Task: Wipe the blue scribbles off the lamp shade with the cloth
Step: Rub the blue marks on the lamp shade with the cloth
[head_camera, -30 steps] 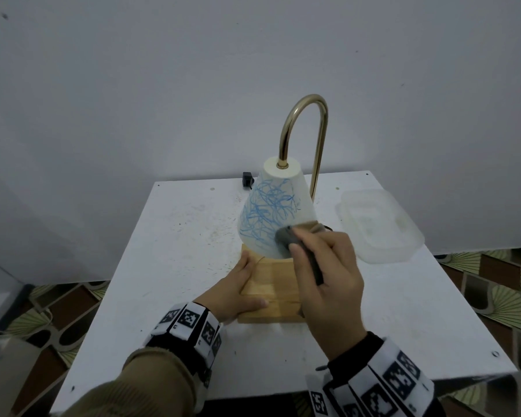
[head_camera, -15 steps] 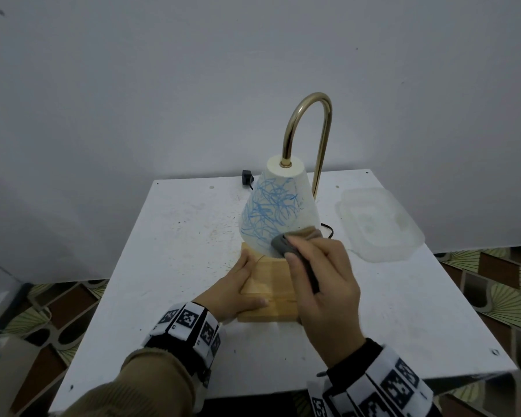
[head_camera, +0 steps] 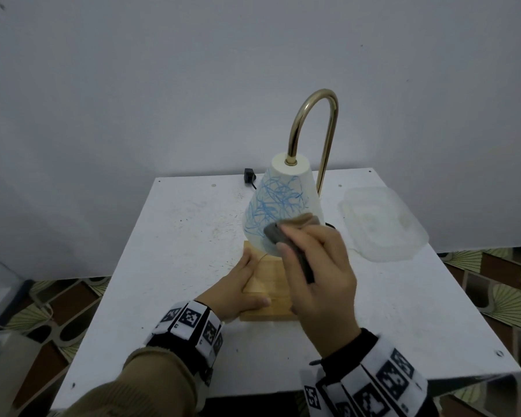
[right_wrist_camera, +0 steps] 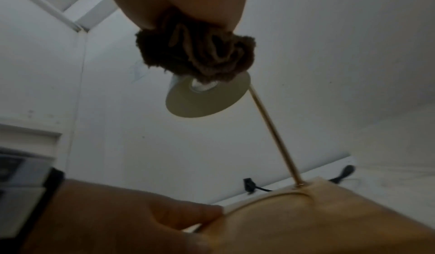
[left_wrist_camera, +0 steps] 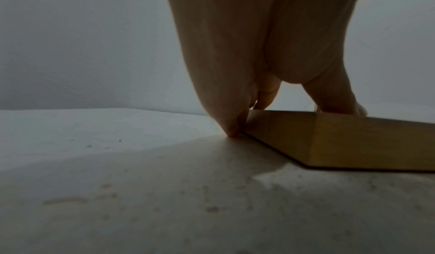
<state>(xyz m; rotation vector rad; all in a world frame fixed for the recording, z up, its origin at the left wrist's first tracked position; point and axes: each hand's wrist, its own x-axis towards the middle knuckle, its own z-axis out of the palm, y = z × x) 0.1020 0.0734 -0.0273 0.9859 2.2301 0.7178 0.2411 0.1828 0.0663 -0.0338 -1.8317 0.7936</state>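
A white cone lamp shade [head_camera: 283,203] covered in blue scribbles hangs from a curved brass arm [head_camera: 316,115] over a wooden base [head_camera: 268,284]. My right hand [head_camera: 316,266] grips a bunched grey-brown cloth [head_camera: 286,233] and presses it on the shade's lower right part. In the right wrist view the cloth [right_wrist_camera: 197,53] sits crumpled under my fingers, above the shade's open rim [right_wrist_camera: 207,98]. My left hand [head_camera: 238,290] lies against the base's left side, fingers along the edge and thumb on top; the left wrist view shows its fingers [left_wrist_camera: 235,90] at the base [left_wrist_camera: 341,139].
The lamp stands on a white table [head_camera: 169,251] against a grey wall. A clear plastic container lid [head_camera: 379,224] lies at the right. A black plug [head_camera: 248,176] and cord lie behind the shade. Patterned floor shows on both sides of the table.
My right hand with the cloth has slid a little left and down across the lower shade, then held there. The left hand has kept its place on the base.
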